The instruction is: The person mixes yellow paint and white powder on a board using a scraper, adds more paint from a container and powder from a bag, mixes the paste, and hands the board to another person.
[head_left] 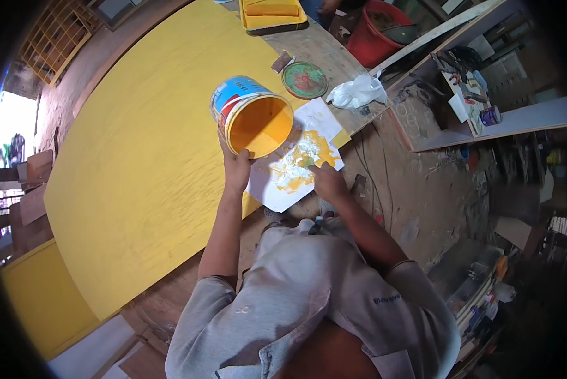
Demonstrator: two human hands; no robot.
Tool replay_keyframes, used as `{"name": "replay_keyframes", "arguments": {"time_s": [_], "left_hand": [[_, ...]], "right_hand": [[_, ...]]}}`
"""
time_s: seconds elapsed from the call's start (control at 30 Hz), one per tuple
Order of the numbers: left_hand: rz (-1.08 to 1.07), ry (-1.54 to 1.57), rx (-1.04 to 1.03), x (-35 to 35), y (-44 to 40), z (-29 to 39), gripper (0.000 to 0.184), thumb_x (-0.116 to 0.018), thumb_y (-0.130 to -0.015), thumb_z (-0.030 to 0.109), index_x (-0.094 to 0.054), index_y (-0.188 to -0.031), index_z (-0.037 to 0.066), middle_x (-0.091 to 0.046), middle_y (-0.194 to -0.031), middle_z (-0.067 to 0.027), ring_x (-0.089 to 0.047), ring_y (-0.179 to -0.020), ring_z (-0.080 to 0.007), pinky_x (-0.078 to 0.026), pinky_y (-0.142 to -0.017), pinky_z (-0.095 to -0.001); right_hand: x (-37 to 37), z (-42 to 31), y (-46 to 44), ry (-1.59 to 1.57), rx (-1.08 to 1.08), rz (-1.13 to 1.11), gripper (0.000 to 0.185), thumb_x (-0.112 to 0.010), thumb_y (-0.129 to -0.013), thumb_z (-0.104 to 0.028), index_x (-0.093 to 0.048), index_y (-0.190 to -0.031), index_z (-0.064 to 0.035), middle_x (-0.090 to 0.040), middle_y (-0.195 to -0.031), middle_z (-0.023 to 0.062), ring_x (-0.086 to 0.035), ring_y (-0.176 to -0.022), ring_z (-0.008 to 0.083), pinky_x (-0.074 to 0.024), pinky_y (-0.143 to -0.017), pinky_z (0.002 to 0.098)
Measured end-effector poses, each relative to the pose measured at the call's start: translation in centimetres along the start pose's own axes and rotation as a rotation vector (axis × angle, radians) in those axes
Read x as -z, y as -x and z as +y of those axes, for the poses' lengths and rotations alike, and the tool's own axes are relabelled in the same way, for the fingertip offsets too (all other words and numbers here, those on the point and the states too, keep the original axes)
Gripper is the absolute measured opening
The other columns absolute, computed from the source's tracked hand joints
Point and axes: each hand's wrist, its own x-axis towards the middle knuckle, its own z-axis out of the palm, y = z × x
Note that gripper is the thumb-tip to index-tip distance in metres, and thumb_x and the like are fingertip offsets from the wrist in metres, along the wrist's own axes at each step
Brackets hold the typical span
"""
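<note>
My left hand point(236, 167) grips the lower rim of a paint bucket point(240, 93), thumb on the edge. The bucket is tilted, its mouth facing me and its inside coated with yellow-orange paint. Beside it, white sheets point(267, 191) lie at the edge of the yellow board, bearing white powder mixed with yellow paint point(322, 149). Over this mix is my right hand point(329, 183), fingers closed around a small greenish thing point(307, 162) whose kind I cannot make out. The index finger points along it toward the mix.
A large yellow-painted board point(132, 145) covers the table. Farther back are a roller tray point(274, 24), a green-and-red stained lid point(305, 79), a crumpled white plastic bag point(358, 92) and a red bucket point(375, 38). A wooden shelf unit point(517, 129) stands at right.
</note>
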Motion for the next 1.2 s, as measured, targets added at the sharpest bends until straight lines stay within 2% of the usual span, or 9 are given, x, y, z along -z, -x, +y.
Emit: {"name": "replay_keyframes", "arguments": {"time_s": [0.13, 0.23, 0.33, 0.43, 0.53, 0.73, 0.83, 1.03, 1.2], "left_hand": [[0.010, -0.120, -0.106, -1.3, 0.8, -0.2, 0.095, -0.040, -0.095, -0.007, 0.006, -0.174, 0.020, -0.040, -0.160, -0.0189, -0.064, -0.129, -0.0305, -0.064, -0.088, -0.0387], [0.015, -0.157, -0.131, -3.2, 2.0, 0.9, 0.098, -0.042, -0.091, -0.011, 0.005, -0.174, 0.013, -0.033, -0.167, -0.0202, -0.053, -0.143, -0.0335, -0.056, -0.104, -0.0404], [0.051, -0.364, -0.335, -2.7, 1.1, -2.6, 0.099, -0.039, -0.087, -0.014, 0.002, -0.173, 0.012, -0.029, -0.168, -0.0206, -0.044, -0.149, -0.0335, -0.055, -0.111, -0.0421], [0.077, -0.448, -0.378, -3.5, 1.7, -2.8, 0.100, -0.039, -0.084, -0.015, 0.000, -0.173, 0.007, -0.027, -0.170, -0.0211, -0.039, -0.153, -0.0332, -0.039, -0.123, -0.0424], [0.085, -0.441, -0.354, -4.6, 2.6, -2.6, 0.106, -0.040, -0.078, -0.019, 0.004, -0.172, 0.002, -0.022, -0.174, -0.0245, -0.031, -0.158, -0.0334, -0.027, -0.129, -0.0393], [0.131, -0.505, -0.372, -6.2, 4.0, -3.2, 0.104, -0.039, -0.080, -0.019, 0.003, -0.172, 0.002, -0.031, -0.170, -0.0265, -0.041, -0.152, -0.0347, -0.031, -0.127, -0.0398], [0.139, -0.513, -0.389, -6.5, 4.4, -3.7, 0.099, -0.041, -0.085, -0.017, 0.001, -0.172, 0.002, -0.024, -0.172, -0.0250, -0.033, -0.157, -0.0334, -0.025, -0.129, -0.0417], [0.196, -0.579, -0.487, -7.2, 4.5, -4.5, 0.099, -0.040, -0.085, -0.019, 0.002, -0.172, 0.002, -0.028, -0.171, -0.0254, -0.037, -0.154, -0.0340, -0.028, -0.128, -0.0424], [0.168, -0.516, -0.405, -7.1, 4.8, -4.6, 0.101, -0.040, -0.083, -0.020, 0.003, -0.172, 0.001, -0.031, -0.170, -0.0260, -0.042, -0.152, -0.0336, -0.032, -0.126, -0.0404]], "right_hand": [[1.9, -0.4, 0.4, 0.049, -0.061, -0.052, 0.039, -0.055, -0.094, -0.008, -0.076, -0.126, -0.0133, -0.067, -0.105, 0.0218, -0.068, -0.100, 0.0427, -0.0556, -0.089, 0.0531], [2.6, -0.6, 0.0, 0.032, -0.084, -0.039, 0.039, -0.054, -0.094, -0.008, -0.076, -0.126, -0.0135, -0.068, -0.109, 0.0225, -0.068, -0.104, 0.0423, -0.0553, -0.090, 0.0528], [2.5, 0.3, -0.1, 0.074, -0.069, -0.112, 0.040, -0.054, -0.095, -0.009, -0.075, -0.129, -0.0135, -0.068, -0.114, 0.0233, -0.069, -0.107, 0.0420, -0.0554, -0.092, 0.0530], [3.4, 0.7, 0.0, 0.057, -0.100, -0.139, 0.040, -0.054, -0.097, -0.011, -0.073, -0.132, -0.0139, -0.068, -0.116, 0.0230, -0.069, -0.109, 0.0411, -0.0553, -0.094, 0.0532], [4.3, 1.3, 0.4, 0.049, -0.126, -0.110, 0.037, -0.057, -0.100, -0.014, -0.072, -0.133, -0.0147, -0.070, -0.113, 0.0212, -0.069, -0.108, 0.0392, -0.0552, -0.094, 0.0522], [5.0, 2.4, 0.3, 0.053, -0.125, -0.142, 0.038, -0.056, -0.099, -0.014, -0.072, -0.134, -0.0156, -0.069, -0.117, 0.0210, -0.069, -0.109, 0.0396, -0.0558, -0.094, 0.0520], [5.4, 2.4, 0.2, 0.055, -0.109, -0.173, 0.045, -0.055, -0.095, -0.010, -0.072, -0.136, -0.0180, -0.068, -0.120, 0.0207, -0.070, -0.111, 0.0400, -0.0566, -0.095, 0.0523], [5.5, 2.3, -0.3, 0.077, -0.070, -0.185, 0.046, -0.057, -0.092, -0.008, -0.073, -0.134, -0.0169, -0.070, -0.119, 0.0209, -0.070, -0.111, 0.0393, -0.0565, -0.094, 0.0508], [6.0, 2.0, -0.6, 0.043, -0.060, -0.190, 0.044, -0.056, -0.092, -0.007, -0.074, -0.131, -0.0163, -0.070, -0.117, 0.0211, -0.070, -0.109, 0.0396, -0.0565, -0.093, 0.0511]]}}
